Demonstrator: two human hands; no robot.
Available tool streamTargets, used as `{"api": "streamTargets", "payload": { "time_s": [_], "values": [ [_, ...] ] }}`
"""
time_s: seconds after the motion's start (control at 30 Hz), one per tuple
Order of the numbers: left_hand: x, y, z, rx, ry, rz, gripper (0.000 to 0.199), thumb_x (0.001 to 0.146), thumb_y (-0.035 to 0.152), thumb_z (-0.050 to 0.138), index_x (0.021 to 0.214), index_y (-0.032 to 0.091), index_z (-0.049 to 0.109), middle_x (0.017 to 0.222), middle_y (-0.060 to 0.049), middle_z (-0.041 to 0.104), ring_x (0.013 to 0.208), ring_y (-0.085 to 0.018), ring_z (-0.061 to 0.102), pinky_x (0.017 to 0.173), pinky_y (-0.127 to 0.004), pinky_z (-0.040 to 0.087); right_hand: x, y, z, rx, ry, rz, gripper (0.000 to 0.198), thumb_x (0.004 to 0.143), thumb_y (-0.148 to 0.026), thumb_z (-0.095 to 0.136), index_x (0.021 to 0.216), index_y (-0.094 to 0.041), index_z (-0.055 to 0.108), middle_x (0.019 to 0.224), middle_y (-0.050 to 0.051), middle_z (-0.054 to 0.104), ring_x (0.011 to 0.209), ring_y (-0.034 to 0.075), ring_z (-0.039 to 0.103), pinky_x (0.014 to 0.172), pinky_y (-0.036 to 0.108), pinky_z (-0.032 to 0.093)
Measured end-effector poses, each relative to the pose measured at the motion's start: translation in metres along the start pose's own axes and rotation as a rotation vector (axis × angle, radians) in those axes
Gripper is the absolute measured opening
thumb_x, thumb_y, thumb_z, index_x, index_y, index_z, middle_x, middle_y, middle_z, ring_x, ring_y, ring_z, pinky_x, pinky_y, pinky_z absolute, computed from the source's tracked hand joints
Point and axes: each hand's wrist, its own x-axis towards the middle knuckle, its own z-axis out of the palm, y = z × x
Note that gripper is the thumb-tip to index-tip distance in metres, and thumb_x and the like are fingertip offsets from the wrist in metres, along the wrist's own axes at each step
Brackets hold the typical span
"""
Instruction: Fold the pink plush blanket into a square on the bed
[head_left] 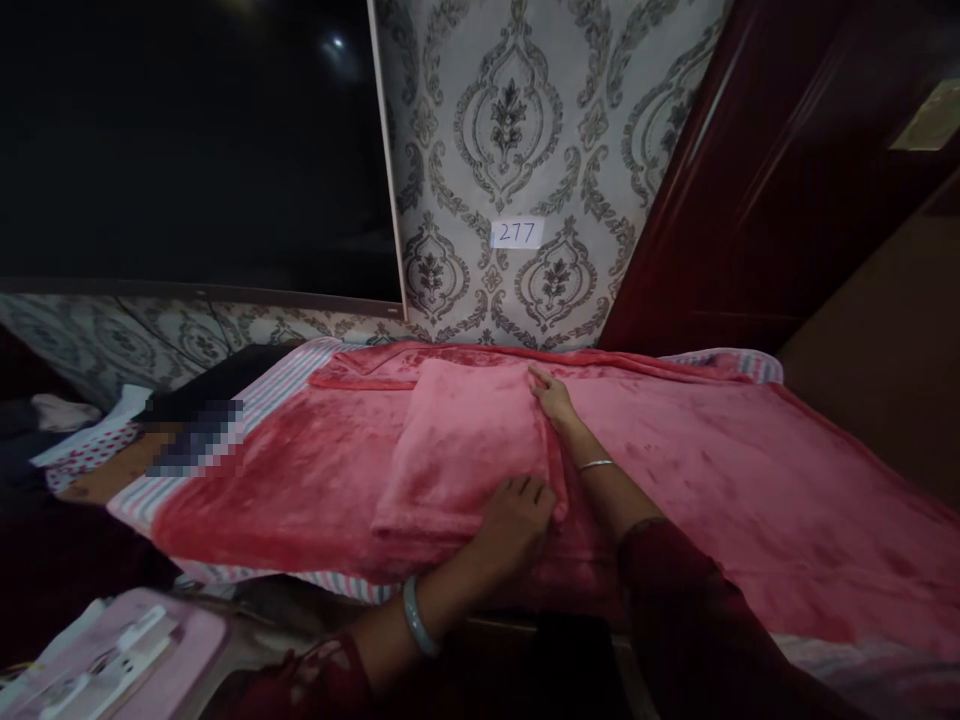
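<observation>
A folded pink plush blanket (472,440) lies as a flat rectangle on a larger spread-out pink blanket (720,470). My left hand (521,515) is closed around its near right corner, with the fingers curled over the edge. At the far right corner, my right hand (553,395) pinches the same folded piece along its edge; the thumb is partly hidden. Pale and silver bangles circle my left and right wrists.
Striped cloth (277,375) borders the spread blanket. A large dark television (195,150) hangs at the upper left, and a dark red door panel (750,170) stands at the right. A pinkish box (191,625) with white items sits at the lower left.
</observation>
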Motion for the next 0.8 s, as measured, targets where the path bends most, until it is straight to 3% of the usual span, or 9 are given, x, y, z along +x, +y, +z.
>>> {"api": "streamTargets", "payload": {
  "time_s": [0.17, 0.37, 0.7, 0.8],
  "values": [
    [0.001, 0.009, 0.013, 0.095, -0.074, 0.010, 0.023, 0.093, 0.022, 0.061, 0.113, 0.013, 0.065, 0.120, -0.016, 0.067, 0.111, -0.030, 0.061, 0.096, -0.046, 0.050, -0.004, 0.018, -0.009, -0.053, -0.028, 0.016, 0.062, 0.076, -0.015, 0.063, 0.138, -0.019, 0.066, 0.142, 0.006, 0.066, 0.139, 0.024, 0.054, 0.122, 0.046, 0.035],
    [-0.005, 0.016, 0.027, 0.201, -0.040, 0.017, 0.025, 0.099, 0.024, 0.052, 0.117, 0.013, 0.065, 0.130, -0.017, 0.066, 0.122, -0.030, 0.060, 0.106, -0.046, 0.046, -0.011, 0.034, -0.014, -0.078, -0.062, -0.018, 0.062, 0.082, -0.025, 0.063, 0.144, -0.022, 0.062, 0.150, 0.005, 0.059, 0.145, 0.022, 0.048, 0.125, 0.044, 0.029],
    [-0.022, 0.018, 0.034, 0.193, 0.016, 0.139, 0.046, 0.102, 0.027, 0.046, 0.146, 0.016, 0.053, 0.153, -0.016, 0.054, 0.143, -0.031, 0.048, 0.116, -0.053, 0.039, -0.015, 0.041, -0.008, -0.237, 0.003, -0.150, 0.062, 0.078, -0.025, 0.065, 0.139, -0.014, 0.064, 0.146, 0.013, 0.062, 0.140, 0.028, 0.053, 0.125, 0.047, 0.030],
    [-0.023, 0.018, 0.035, 0.188, -0.020, 0.140, 0.050, 0.102, 0.025, 0.046, 0.151, 0.018, 0.048, 0.156, -0.017, 0.051, 0.147, -0.030, 0.044, 0.117, -0.055, 0.038, -0.015, 0.034, -0.009, -0.268, -0.005, -0.123, 0.061, 0.078, -0.023, 0.064, 0.139, -0.016, 0.064, 0.145, 0.012, 0.063, 0.139, 0.029, 0.053, 0.123, 0.047, 0.033]
  ]
}}
